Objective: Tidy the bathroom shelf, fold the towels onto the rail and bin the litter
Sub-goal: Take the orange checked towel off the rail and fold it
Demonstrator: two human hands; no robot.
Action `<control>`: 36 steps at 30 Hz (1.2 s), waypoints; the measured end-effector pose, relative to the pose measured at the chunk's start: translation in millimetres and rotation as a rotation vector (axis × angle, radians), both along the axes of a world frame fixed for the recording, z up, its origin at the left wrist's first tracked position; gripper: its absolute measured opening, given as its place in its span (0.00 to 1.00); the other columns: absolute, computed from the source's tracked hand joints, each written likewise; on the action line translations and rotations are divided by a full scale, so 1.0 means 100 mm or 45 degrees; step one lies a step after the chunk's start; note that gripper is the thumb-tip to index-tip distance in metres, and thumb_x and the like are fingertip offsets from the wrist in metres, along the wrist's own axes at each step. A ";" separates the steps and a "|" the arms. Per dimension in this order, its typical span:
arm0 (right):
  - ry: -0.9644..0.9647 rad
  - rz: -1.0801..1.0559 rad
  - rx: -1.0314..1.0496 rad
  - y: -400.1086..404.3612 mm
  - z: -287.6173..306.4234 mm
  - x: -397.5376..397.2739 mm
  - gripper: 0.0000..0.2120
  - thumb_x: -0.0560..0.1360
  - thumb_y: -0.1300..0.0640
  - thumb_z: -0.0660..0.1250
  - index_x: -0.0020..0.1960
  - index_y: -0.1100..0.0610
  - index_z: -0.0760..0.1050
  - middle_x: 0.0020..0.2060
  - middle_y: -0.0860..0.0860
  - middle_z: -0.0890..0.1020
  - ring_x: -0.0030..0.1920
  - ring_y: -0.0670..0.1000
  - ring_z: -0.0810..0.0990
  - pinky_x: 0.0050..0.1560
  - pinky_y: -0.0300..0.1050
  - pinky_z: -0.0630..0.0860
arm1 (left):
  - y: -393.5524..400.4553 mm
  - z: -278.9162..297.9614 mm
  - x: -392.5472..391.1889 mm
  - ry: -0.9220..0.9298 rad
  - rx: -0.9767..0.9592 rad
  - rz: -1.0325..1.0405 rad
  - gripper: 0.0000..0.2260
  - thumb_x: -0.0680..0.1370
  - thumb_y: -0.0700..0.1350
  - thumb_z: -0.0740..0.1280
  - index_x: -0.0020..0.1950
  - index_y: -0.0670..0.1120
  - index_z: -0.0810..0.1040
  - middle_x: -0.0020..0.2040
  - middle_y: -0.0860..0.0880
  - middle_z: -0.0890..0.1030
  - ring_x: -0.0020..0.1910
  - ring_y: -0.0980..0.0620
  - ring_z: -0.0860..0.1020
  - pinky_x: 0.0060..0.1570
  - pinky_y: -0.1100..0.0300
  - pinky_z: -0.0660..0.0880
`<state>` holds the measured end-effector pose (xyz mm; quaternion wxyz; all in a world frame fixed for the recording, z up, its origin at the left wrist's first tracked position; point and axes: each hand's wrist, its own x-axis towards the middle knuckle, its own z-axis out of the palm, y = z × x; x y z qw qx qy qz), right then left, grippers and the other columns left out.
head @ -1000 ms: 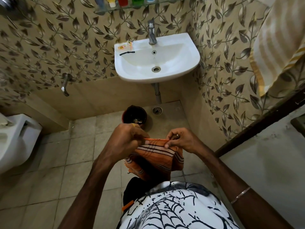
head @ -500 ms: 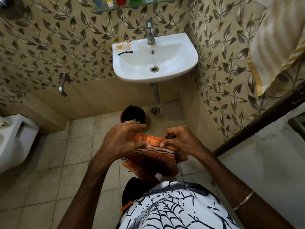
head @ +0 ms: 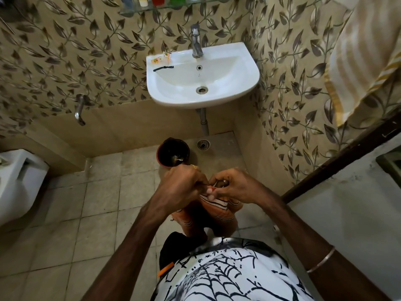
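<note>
While I stand before the white ceramic basin, my left hand and right hand meet, fingers pinched on the orange striped cloth towel hanging bunched above the floor tiles.

Both hands pinching orange towel — apparently folded

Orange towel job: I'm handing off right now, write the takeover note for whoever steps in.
Left hand and right hand: both pinch the top edge of the orange striped towel, held close together at waist height, rest hanging.
Cream striped towel hangs at upper right.
Litter and a black strip lie on the sink rim; bin stands on the floor below.
Bottles stand on the glass shelf.
Left: finish the fold, hang it, bin litter.
</note>
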<state>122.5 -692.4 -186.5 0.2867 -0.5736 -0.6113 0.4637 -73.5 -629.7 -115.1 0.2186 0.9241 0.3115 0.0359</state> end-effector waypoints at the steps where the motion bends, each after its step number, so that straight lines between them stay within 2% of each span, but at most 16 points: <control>1: -0.005 0.034 -0.054 0.00 -0.02 0.02 0.10 0.68 0.46 0.79 0.48 0.44 0.83 0.41 0.45 0.86 0.42 0.43 0.84 0.41 0.41 0.80 | 0.01 0.01 -0.02 -0.004 -0.005 -0.015 0.05 0.77 0.50 0.72 0.48 0.51 0.86 0.43 0.54 0.82 0.40 0.59 0.78 0.35 0.68 0.68; 3: -0.005 0.060 -0.130 0.00 -0.08 0.07 0.11 0.68 0.48 0.79 0.49 0.47 0.84 0.44 0.46 0.86 0.45 0.45 0.85 0.46 0.46 0.81 | 0.05 0.05 -0.06 -0.002 -0.034 -0.038 0.05 0.77 0.48 0.72 0.50 0.49 0.86 0.45 0.54 0.83 0.42 0.59 0.78 0.37 0.69 0.69; 6: 0.042 -0.029 -0.179 0.00 -0.15 0.14 0.09 0.69 0.54 0.80 0.47 0.51 0.84 0.44 0.51 0.87 0.47 0.54 0.85 0.53 0.58 0.80 | 0.10 0.08 -0.13 0.007 -0.036 -0.046 0.05 0.77 0.46 0.73 0.50 0.49 0.87 0.46 0.54 0.84 0.41 0.62 0.76 0.37 0.70 0.69; 7: 0.071 -0.053 -0.176 0.00 -0.16 0.15 0.08 0.68 0.55 0.80 0.46 0.51 0.84 0.43 0.52 0.87 0.47 0.54 0.85 0.53 0.57 0.79 | 0.11 0.09 -0.15 0.011 -0.037 -0.040 0.05 0.76 0.46 0.73 0.50 0.50 0.87 0.46 0.54 0.84 0.41 0.62 0.76 0.38 0.69 0.70; 9: 0.109 -0.064 -0.180 0.01 -0.15 0.15 0.08 0.68 0.56 0.80 0.45 0.49 0.84 0.42 0.51 0.87 0.43 0.49 0.85 0.48 0.48 0.80 | 0.12 0.10 -0.18 0.019 -0.052 -0.014 0.05 0.76 0.46 0.73 0.50 0.51 0.87 0.47 0.54 0.84 0.43 0.60 0.79 0.40 0.62 0.77; 11: 0.122 -0.059 -0.198 0.02 -0.14 0.13 0.10 0.68 0.56 0.80 0.47 0.50 0.83 0.41 0.50 0.87 0.41 0.46 0.85 0.45 0.43 0.78 | 0.12 0.11 -0.20 0.006 -0.050 0.009 0.05 0.76 0.46 0.74 0.50 0.51 0.87 0.47 0.54 0.85 0.44 0.60 0.79 0.42 0.59 0.79; 14: 0.101 -0.067 -0.194 0.03 -0.15 0.13 0.12 0.67 0.55 0.81 0.49 0.53 0.84 0.43 0.50 0.87 0.46 0.49 0.86 0.49 0.46 0.80 | 0.16 0.10 -0.25 0.015 -0.016 0.013 0.05 0.76 0.46 0.74 0.51 0.51 0.87 0.46 0.55 0.85 0.42 0.62 0.76 0.40 0.64 0.76; 17: 0.081 -0.062 -0.202 0.05 -0.12 0.15 0.11 0.66 0.54 0.81 0.47 0.52 0.84 0.43 0.49 0.87 0.45 0.48 0.86 0.46 0.41 0.81 | 0.18 0.08 -0.29 0.032 -0.002 0.012 0.06 0.76 0.47 0.73 0.51 0.51 0.87 0.46 0.55 0.84 0.42 0.64 0.75 0.39 0.67 0.73; 20: 0.037 -0.101 -0.184 0.08 -0.10 0.14 0.10 0.65 0.55 0.82 0.44 0.52 0.84 0.41 0.50 0.87 0.43 0.48 0.86 0.44 0.41 0.81 | 0.18 0.06 -0.31 0.059 0.004 0.024 0.06 0.76 0.48 0.73 0.52 0.51 0.86 0.47 0.55 0.84 0.42 0.63 0.75 0.40 0.66 0.74; 23: -0.022 -0.156 -0.114 0.09 -0.08 0.11 0.09 0.65 0.55 0.82 0.41 0.51 0.83 0.38 0.48 0.87 0.40 0.46 0.86 0.41 0.40 0.81 | 0.22 0.06 -0.31 0.119 -0.025 0.089 0.08 0.76 0.50 0.73 0.54 0.52 0.86 0.49 0.55 0.84 0.46 0.59 0.80 0.43 0.59 0.78; 25: -0.057 -0.177 -0.065 0.08 -0.05 0.09 0.09 0.65 0.54 0.82 0.40 0.52 0.83 0.37 0.46 0.87 0.38 0.44 0.86 0.38 0.37 0.80 | 0.27 0.03 -0.31 0.222 -0.063 0.150 0.14 0.74 0.54 0.74 0.59 0.53 0.83 0.55 0.55 0.84 0.51 0.55 0.82 0.48 0.55 0.80; 28: -0.082 -0.144 -0.013 0.07 0.00 0.05 0.08 0.66 0.53 0.81 0.41 0.52 0.84 0.36 0.44 0.86 0.37 0.42 0.85 0.36 0.36 0.80 | 0.24 -0.03 -0.23 0.251 -0.079 0.161 0.35 0.68 0.65 0.74 0.72 0.54 0.73 0.69 0.53 0.78 0.52 0.56 0.82 0.50 0.57 0.76; 30: -0.107 -0.109 0.026 0.06 0.04 0.01 0.07 0.67 0.53 0.80 0.41 0.50 0.83 0.37 0.42 0.86 0.38 0.41 0.85 0.36 0.36 0.80 | 0.15 -0.09 -0.08 0.237 -0.083 0.091 0.42 0.65 0.68 0.74 0.76 0.56 0.67 0.69 0.52 0.77 0.52 0.55 0.82 0.48 0.59 0.73; 32: -0.141 -0.079 0.063 0.06 0.07 -0.01 0.06 0.69 0.55 0.79 0.40 0.48 0.83 0.37 0.38 0.85 0.38 0.39 0.84 0.34 0.32 0.77 | 0.09 -0.17 0.06 0.244 -0.099 0.024 0.38 0.67 0.66 0.74 0.74 0.57 0.68 0.62 0.51 0.82 0.52 0.54 0.82 0.46 0.58 0.75; 34: -0.156 -0.074 0.070 0.05 0.08 0.00 0.07 0.68 0.55 0.79 0.39 0.47 0.82 0.36 0.38 0.84 0.38 0.39 0.84 0.33 0.31 0.75 | 0.07 -0.19 0.11 0.214 -0.066 -0.011 0.24 0.73 0.57 0.73 0.68 0.56 0.76 0.51 0.52 0.85 0.49 0.54 0.83 0.40 0.64 0.73; 36: -0.171 -0.099 0.046 0.04 0.09 0.06 0.07 0.67 0.52 0.80 0.39 0.48 0.82 0.36 0.41 0.85 0.38 0.41 0.84 0.34 0.34 0.77 | 0.10 -0.17 0.09 0.209 0.072 -0.038 0.11 0.77 0.48 0.72 0.59 0.54 0.82 0.46 0.53 0.86 0.45 0.55 0.83 0.36 0.67 0.68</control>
